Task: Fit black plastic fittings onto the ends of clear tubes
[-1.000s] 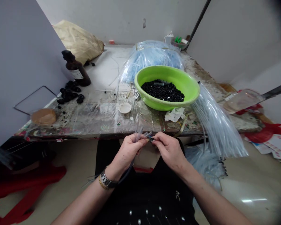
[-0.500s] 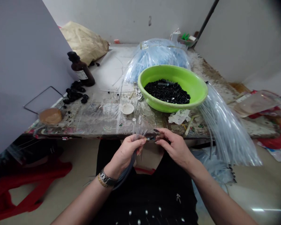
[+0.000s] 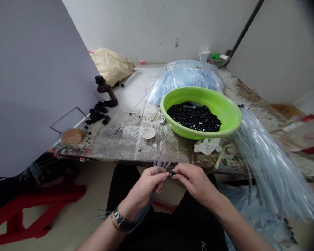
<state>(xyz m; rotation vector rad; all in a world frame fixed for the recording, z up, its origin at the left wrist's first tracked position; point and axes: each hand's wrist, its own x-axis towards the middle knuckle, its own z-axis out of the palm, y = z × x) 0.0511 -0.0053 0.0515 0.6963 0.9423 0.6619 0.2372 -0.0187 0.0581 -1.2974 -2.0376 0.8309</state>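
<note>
On the table, the bottle is set off to the left, the basin more to the right, with a tubing bundle parked behind it.

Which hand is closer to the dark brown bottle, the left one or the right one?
Left. The left hand is in front of the bottle and a bit to its right. The right hand is farther over to the right.

A dark bottle stands just beside a beige sack, with a red stool at lower left.
</note>
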